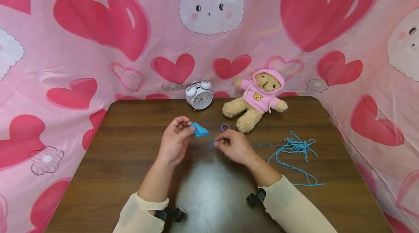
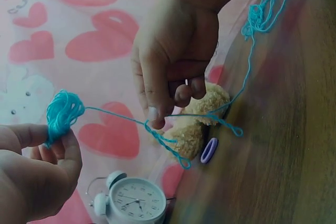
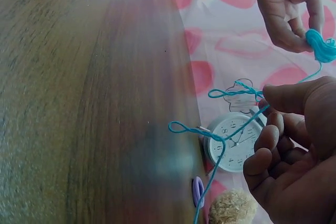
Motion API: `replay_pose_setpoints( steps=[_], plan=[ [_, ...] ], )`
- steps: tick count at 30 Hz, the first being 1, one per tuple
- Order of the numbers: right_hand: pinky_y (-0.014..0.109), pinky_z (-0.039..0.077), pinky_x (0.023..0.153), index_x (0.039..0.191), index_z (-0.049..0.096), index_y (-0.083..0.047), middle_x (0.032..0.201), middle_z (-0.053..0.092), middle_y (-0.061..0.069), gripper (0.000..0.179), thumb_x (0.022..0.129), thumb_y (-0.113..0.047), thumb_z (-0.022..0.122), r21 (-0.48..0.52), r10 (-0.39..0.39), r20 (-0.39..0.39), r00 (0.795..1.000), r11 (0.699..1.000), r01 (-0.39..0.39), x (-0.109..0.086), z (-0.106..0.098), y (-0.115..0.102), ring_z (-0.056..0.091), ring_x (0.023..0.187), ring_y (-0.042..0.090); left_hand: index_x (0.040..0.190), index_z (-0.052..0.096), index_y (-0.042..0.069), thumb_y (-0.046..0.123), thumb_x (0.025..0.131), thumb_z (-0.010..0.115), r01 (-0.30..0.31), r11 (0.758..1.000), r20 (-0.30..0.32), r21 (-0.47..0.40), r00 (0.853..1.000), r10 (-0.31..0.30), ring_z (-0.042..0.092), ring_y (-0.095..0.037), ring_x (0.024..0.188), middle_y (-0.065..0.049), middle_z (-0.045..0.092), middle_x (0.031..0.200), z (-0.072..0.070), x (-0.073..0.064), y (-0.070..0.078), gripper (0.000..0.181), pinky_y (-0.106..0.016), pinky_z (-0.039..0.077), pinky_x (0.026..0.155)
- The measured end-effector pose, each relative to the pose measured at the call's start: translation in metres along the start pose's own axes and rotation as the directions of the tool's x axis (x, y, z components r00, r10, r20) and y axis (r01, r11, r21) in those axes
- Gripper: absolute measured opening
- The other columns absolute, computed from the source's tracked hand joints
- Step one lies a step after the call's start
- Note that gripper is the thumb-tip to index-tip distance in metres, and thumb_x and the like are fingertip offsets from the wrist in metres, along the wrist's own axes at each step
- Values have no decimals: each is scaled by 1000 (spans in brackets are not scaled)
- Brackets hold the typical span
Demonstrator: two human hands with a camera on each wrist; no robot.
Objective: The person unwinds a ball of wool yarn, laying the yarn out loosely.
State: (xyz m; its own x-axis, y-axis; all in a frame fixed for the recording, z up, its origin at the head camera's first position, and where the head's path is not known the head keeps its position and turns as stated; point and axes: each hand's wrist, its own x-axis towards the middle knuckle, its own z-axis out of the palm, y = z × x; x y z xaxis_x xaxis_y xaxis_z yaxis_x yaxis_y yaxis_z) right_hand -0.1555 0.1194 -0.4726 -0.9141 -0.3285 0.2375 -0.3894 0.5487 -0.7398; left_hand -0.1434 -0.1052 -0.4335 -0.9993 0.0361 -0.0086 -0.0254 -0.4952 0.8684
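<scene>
My left hand (image 1: 178, 136) pinches a small wound bundle of blue yarn (image 1: 199, 130) between thumb and fingertips, held above the brown table (image 1: 131, 160). In the left wrist view the bundle (image 2: 63, 113) sits on the thumb tip, and a taut strand runs from it to my right hand (image 2: 173, 72). My right hand (image 1: 229, 145) pinches that strand (image 3: 236, 129) a short way from the bundle. The rest of the yarn trails right into a loose tangle (image 1: 296, 146) on the table.
A white twin-bell alarm clock (image 1: 199, 95) and a teddy bear in a pink hoodie (image 1: 258, 100) stand at the table's far edge. A small purple ring (image 1: 224, 127) lies just beyond my right hand. Pink heart-print cloth (image 1: 98, 25) surrounds the table.
</scene>
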Motion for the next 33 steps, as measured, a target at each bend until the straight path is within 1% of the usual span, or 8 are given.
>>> replay_pose_setpoints(
  steps=[7,11,17,24,31,33],
  plan=[
    [25,49,61,91,79,-12,79,63,-9,5,89,-17,81,7,22,-13,1000,1000,-22,-4,-4,3,56,67,7,110,56,7,-10,93,67,-10,1000,-23,-4,1000,10,56,-19,95,-4,57,102,-7,0,2,27,-26,54,79],
    [25,48,61,92,79,-11,79,63,-11,7,91,-18,80,5,24,-20,1000,1000,-24,-10,-10,7,56,67,6,112,54,7,-10,95,65,-4,1000,-41,20,999,5,56,-18,97,-3,56,104,-15,-1,5,26,-27,55,82],
    [25,48,61,93,80,-13,78,62,-12,6,91,-19,80,-14,34,-31,999,999,-35,-19,-22,13,55,67,6,113,54,8,-10,96,64,-2,1000,-76,29,997,4,55,-18,96,-3,55,105,-27,-1,9,27,-24,54,78],
    [25,47,61,91,80,-16,80,63,-11,3,92,-19,78,-50,55,-52,997,997,-58,-25,-38,22,55,68,7,114,54,9,-9,96,65,-18,999,-103,37,994,22,56,-17,95,-3,56,104,-38,-1,13,27,-23,54,77],
    [24,47,62,90,79,-14,80,64,-10,6,92,-20,79,-97,31,-85,996,995,-39,-29,-53,28,55,70,7,113,54,10,-10,97,63,-31,999,-133,42,990,36,56,-15,95,-2,56,103,-48,-1,17,27,-23,52,74],
    [24,46,62,90,79,-14,80,63,-10,6,92,-20,79,-108,34,-90,995,993,-44,-30,-58,30,55,70,7,113,54,10,-11,97,62,-34,998,-143,43,989,40,56,-15,94,-1,56,103,-51,-1,18,28,-22,51,73]
  ],
)
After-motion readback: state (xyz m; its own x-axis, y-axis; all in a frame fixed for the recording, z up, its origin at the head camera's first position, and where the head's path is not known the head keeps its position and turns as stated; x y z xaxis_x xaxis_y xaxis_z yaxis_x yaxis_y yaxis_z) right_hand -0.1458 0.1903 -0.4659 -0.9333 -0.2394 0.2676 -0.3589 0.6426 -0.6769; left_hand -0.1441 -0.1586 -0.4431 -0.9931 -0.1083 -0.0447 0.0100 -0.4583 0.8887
